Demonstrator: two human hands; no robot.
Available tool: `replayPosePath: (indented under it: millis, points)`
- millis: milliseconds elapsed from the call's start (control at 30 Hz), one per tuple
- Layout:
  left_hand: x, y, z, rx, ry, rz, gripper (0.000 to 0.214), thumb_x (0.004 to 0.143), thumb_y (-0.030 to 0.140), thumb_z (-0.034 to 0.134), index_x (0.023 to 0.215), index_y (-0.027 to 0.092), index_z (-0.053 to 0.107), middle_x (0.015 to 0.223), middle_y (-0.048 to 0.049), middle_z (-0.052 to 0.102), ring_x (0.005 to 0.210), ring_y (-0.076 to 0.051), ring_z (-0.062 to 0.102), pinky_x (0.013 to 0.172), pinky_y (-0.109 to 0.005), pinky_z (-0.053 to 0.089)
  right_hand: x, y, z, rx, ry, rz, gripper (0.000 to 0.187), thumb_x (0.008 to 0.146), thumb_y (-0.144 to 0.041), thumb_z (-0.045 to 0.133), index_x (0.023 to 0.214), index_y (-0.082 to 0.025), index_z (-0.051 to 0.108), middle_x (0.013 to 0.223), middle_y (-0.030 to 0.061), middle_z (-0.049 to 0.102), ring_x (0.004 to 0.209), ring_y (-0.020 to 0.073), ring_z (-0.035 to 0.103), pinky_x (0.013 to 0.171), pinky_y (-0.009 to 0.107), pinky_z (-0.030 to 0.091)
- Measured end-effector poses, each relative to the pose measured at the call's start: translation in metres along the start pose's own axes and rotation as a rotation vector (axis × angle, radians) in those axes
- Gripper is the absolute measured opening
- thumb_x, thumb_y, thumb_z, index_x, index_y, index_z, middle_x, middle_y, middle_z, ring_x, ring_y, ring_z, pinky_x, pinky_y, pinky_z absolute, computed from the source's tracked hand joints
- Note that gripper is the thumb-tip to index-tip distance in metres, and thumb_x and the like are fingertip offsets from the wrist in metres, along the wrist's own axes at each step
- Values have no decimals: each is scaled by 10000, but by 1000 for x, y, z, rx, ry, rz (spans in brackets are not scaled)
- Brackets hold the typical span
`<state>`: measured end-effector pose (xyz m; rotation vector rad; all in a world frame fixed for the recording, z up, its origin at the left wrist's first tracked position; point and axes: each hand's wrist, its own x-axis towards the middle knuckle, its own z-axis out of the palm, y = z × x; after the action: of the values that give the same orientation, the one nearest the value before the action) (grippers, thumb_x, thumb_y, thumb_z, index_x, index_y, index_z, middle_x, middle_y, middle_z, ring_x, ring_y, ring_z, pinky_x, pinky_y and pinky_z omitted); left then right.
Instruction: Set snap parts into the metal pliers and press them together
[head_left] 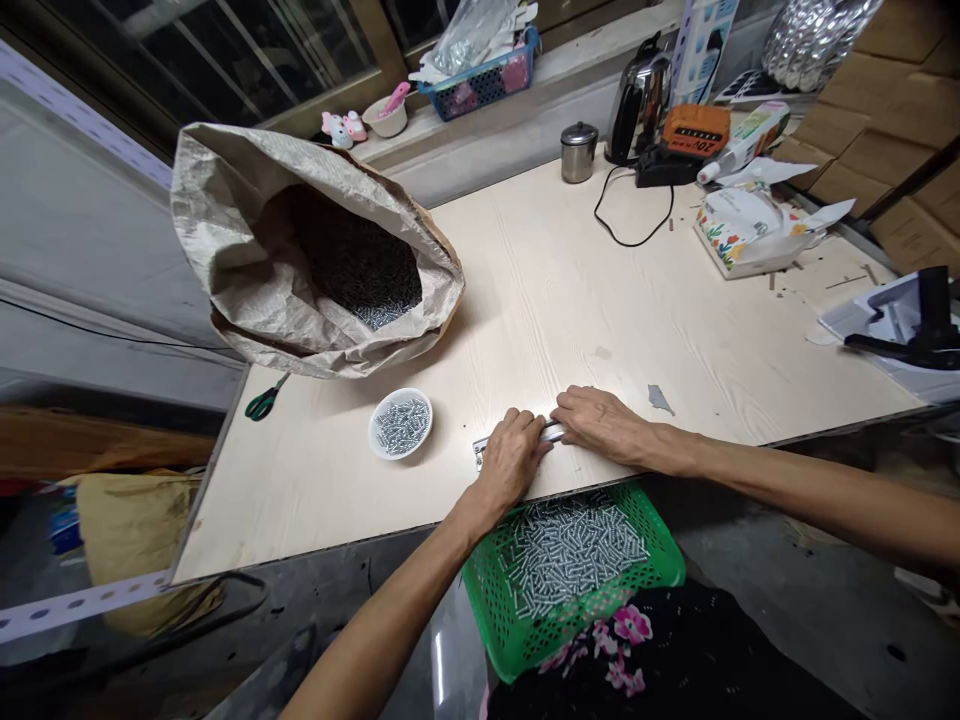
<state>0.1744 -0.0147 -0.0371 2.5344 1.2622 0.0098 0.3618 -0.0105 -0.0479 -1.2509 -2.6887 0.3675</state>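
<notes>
In the lower middle of the frame, at the near edge of the table (pixel 600 300), the left grip (pixel 514 462) is curled down over a short metal strip (pixel 553 432) that lies flat on the wood, one end poking out to the left of the knuckles. The right grip (pixel 600 425) meets it from the right, with its fingertips on the strip's other end; whether they pinch it or only press on it cannot be told. Just below the hands, under the table edge, a green basket (pixel 495 620) full of small metal pins rests on the person's lap. Left of the hands stands a white bowl (pixel 373 432) of the same pins, and beyond it, at upper left, an open paper sack (pixel 225 200) holds more. Green-handled scissors (pixel 261 402) lie at the table's left edge
</notes>
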Motion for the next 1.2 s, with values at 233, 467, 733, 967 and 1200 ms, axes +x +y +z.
replayPosePath:
  millis: [233,467,733,967,1200]
  points:
    - [-4,2,7,-53,118,-86,237,904,319,511,1081,174,572,1052,-102,609,1016,-244,518,867,-413,455,7,6,-1,53,-36,-1,242,858,-305,598,1047,-154,582,1050,113,601,953,236,527,806,373,435]
    - [-58,-19,-29,-239,415,-442,265,897,375,486,906,176,660,929,-83,627,907,-210,567,792,-343,439,-12,4,-7,169,69,-24,458,858,-422,588,1239,-186,496,1161,129,543,1022,261,517,850,417,439]
    - [-63,-25,-10,-318,-64,-746,264,734,387,654,584,175,612,634,-33,587,630,-167,523,567,-278,284,3,-27,22,117,20,-59,164,936,-190,420,894,-186,578,893,60,564,771,171,519,665,301,414]
    - [-85,-19,-26,-87,-5,-497,180,828,233,572,686,159,655,788,-68,608,786,-194,557,651,-286,384,7,-17,20,77,133,-39,215,937,-151,377,830,-186,560,839,54,578,738,173,510,648,312,397]
    - [-98,-7,-52,-115,101,-377,188,894,290,536,943,190,688,880,-51,644,842,-181,584,702,-275,441,5,-14,26,124,167,-11,222,951,-177,371,811,-184,543,814,37,549,727,157,509,638,283,391]
